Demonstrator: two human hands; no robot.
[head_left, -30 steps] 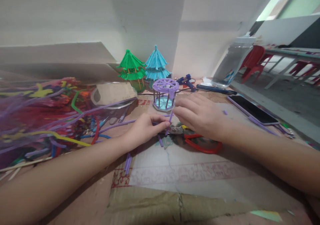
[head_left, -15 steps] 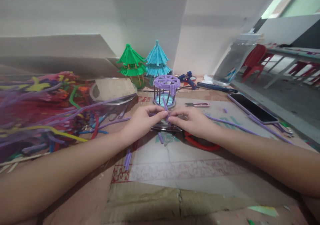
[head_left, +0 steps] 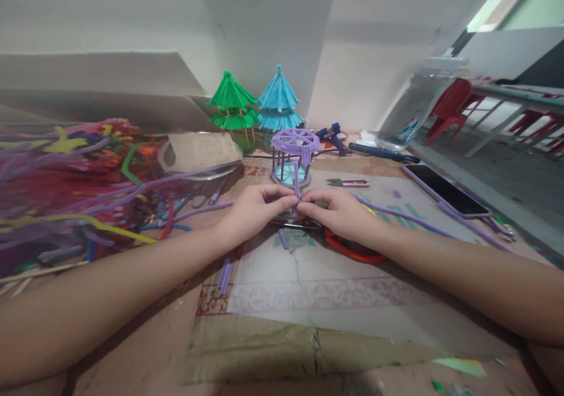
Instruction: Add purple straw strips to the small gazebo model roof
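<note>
My left hand [head_left: 264,205] and my right hand [head_left: 332,208] meet at the middle of the table, thumbs and fingertips pinched on short purple pipe cleaner pieces [head_left: 296,178] that stand nearly upright. Just behind them is a small open structure [head_left: 296,140] with a purple spoked top, dark posts and a light blue base. Beneath my fingers, a dark shiny object [head_left: 294,222] is mostly covered. Red scissor-like handles [head_left: 355,254] lie partly under my right hand. Short purple pieces [head_left: 225,277] rest on the sheet in front.
Green [head_left: 233,93] and blue [head_left: 279,93] tiered-roof models stand by the wall, near a blue glue gun [head_left: 332,137]. Pink thread snips [head_left: 350,183] and a phone [head_left: 445,190] lie to the right. Many coloured pipe cleaners [head_left: 66,190] are heaped left. A clear plastic container [head_left: 412,105] stands back right.
The purple pieces between my fingertips have gone from leaning left to nearly upright. Both hands keep their pinch, and the view has shifted slightly.
</note>
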